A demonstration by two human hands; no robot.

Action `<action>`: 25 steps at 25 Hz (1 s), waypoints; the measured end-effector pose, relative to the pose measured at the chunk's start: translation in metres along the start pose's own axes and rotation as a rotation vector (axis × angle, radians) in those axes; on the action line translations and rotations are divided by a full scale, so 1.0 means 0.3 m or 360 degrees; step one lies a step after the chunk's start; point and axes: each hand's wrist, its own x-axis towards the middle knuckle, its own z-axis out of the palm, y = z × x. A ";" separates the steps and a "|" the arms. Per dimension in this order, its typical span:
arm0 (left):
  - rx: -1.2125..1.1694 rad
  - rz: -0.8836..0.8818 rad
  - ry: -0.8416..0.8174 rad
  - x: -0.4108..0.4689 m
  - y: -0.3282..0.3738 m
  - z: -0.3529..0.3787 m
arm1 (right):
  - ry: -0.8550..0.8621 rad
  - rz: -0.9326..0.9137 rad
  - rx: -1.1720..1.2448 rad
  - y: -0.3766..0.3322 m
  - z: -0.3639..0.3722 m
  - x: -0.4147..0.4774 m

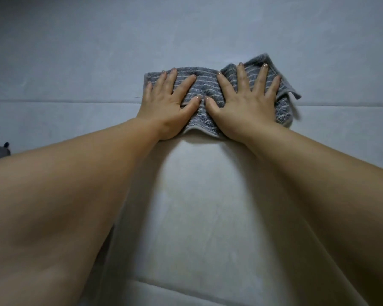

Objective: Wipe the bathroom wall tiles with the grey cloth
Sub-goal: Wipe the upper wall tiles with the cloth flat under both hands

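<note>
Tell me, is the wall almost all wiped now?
Hard to say what is done: the wall tiles show no clear wiped patch. In hand: the left hand and right hand press the grey cloth flat on the wall, across a grout line, fingers spread. Left: likely the tiles above and below, which look the same as the rest.
</note>
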 end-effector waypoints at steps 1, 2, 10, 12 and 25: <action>-0.0002 -0.0027 -0.0002 -0.028 0.003 0.002 | 0.0006 -0.0010 0.0014 -0.013 0.004 -0.025; -0.0003 -0.0050 -0.0001 -0.057 0.007 0.006 | 0.0009 -0.0024 0.0027 -0.023 0.008 -0.050; -0.0081 -0.0284 0.0026 -0.365 0.087 0.053 | 0.0014 -0.0158 0.0105 -0.084 0.040 -0.311; -0.0081 -0.0283 0.0012 -0.445 0.093 0.056 | 0.0010 -0.0181 0.0116 -0.098 0.048 -0.390; -0.0052 0.0034 0.0073 -0.496 0.400 0.100 | 0.0046 -0.0026 -0.0041 0.283 0.010 -0.547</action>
